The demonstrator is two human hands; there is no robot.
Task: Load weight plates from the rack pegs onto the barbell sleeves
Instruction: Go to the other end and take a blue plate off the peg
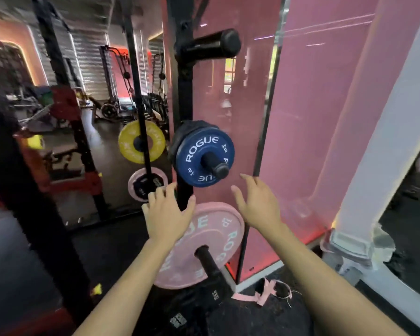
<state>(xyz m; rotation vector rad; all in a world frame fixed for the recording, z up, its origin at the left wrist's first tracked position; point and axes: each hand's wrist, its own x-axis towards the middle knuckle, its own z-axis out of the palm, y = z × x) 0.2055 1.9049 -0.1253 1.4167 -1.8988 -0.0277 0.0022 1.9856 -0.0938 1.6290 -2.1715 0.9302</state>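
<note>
A small blue Rogue plate (199, 154) hangs on the middle peg of a black rack upright (183, 93), with black plates behind it. Below it a large pink Rogue plate (218, 238) sits on the lowest peg (207, 260). The top peg (211, 44) is bare. My left hand (166, 214) is raised with its fingers apart, just below and left of the blue plate and in front of the pink plate's upper left edge. My right hand (258, 202) is also spread, below and right of the blue plate. Neither hand touches a plate. No barbell is in view.
A pink mirror panel (313, 117) stands directly behind the rack. In a mirror on the left, a yellow plate (129, 141) and a pink plate (134, 180) show. A red and black rack (66, 141) stands at left. Pink straps (264, 292) lie on the dark floor.
</note>
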